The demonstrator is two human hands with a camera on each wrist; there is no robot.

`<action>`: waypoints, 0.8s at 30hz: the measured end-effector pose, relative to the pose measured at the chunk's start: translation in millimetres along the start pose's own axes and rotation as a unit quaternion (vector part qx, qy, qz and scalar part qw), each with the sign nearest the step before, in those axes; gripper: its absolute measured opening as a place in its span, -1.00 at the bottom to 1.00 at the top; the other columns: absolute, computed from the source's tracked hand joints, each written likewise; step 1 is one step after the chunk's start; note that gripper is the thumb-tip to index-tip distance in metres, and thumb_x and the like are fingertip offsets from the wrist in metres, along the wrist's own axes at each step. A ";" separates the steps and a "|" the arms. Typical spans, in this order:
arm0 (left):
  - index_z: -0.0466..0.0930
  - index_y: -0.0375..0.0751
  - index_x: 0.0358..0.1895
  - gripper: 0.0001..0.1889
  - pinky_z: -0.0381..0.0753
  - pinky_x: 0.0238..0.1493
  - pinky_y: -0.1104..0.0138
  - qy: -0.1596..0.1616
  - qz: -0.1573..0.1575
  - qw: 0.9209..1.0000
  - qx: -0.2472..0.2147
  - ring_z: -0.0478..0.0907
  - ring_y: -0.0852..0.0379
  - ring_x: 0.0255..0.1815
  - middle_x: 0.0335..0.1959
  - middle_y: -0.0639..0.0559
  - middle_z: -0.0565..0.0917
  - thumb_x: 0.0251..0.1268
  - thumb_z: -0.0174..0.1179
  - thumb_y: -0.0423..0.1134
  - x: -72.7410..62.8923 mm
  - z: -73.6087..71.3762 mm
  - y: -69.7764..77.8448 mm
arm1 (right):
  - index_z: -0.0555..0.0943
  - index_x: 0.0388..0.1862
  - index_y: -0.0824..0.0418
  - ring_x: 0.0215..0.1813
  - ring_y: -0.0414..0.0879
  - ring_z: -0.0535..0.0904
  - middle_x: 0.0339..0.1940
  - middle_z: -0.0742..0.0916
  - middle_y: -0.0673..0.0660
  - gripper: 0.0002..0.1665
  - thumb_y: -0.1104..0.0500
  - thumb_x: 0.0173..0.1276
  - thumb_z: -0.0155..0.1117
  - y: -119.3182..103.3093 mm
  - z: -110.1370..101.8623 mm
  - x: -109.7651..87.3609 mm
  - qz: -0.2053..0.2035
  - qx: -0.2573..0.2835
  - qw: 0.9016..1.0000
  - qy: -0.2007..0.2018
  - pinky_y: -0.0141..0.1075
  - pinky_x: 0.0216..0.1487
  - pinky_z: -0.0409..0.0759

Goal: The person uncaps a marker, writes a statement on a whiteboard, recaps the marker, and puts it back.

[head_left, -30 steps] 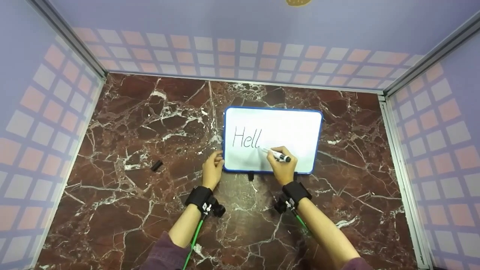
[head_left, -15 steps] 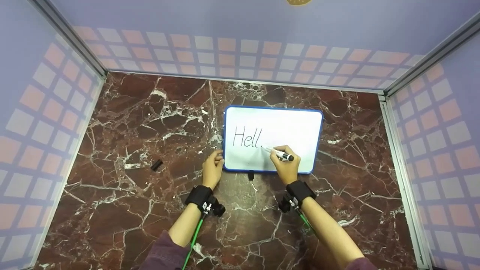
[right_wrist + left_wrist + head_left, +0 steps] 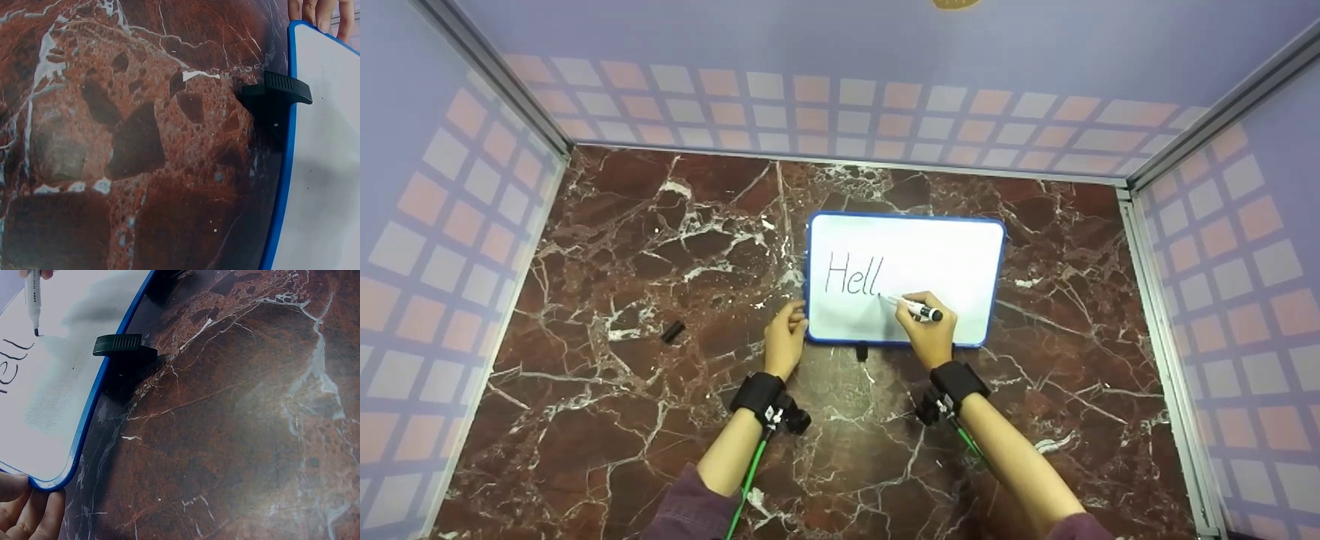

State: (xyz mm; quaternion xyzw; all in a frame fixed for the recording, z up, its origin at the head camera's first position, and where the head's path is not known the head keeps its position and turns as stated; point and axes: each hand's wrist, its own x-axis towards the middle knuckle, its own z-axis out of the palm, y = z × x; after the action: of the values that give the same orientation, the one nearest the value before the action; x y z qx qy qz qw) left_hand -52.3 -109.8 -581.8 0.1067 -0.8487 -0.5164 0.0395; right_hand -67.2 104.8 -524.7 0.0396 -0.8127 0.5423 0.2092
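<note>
A white whiteboard (image 3: 937, 251) with a blue frame bears the handwritten letters "Hell" (image 3: 853, 275). My right hand (image 3: 930, 330) pinches a white marker (image 3: 915, 307) with a black end; in the left wrist view the marker's dark tip (image 3: 36, 332) is at the last letter, beside its foot. At the board's lower left corner my left hand (image 3: 786, 341) grips the edge, thumb (image 3: 12, 486) over the frame and fingers partly hidden below it. In the right wrist view, several left-hand fingers (image 3: 323, 14) show at the top right.
A small black cylinder, like a marker cap (image 3: 673, 331), lies on the dark red marbled tabletop (image 3: 607, 420), left of the board. One dark clip (image 3: 862, 351) sits on the board's near edge. Walls with pink and white squares (image 3: 812, 88) enclose three sides.
The right hand with the marker shifted slightly right, then back left towards the last letter. The left hand and the whiteboard have stayed in place.
</note>
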 end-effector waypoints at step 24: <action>0.54 -0.33 0.01 -0.70 0.63 -0.10 0.09 0.009 0.015 1.000 -0.001 0.66 -0.17 -0.19 -0.21 -0.31 0.69 0.17 0.12 -0.47 -1.9 0.0 1.7 | 0.65 -0.34 0.47 -0.44 -0.38 0.53 -0.43 0.74 0.32 -0.86 0.40 0.10 0.29 -6.3 0.5 7.6 0.008 -0.014 0.999 0.045 -0.66 -0.39 0.44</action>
State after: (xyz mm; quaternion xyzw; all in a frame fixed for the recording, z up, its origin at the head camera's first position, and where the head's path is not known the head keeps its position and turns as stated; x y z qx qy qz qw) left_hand -50.8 -108.7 -580.2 0.0988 -0.8495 -0.5153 0.0553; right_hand -72.4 103.0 -516.5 0.0052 -0.8102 0.5340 0.2418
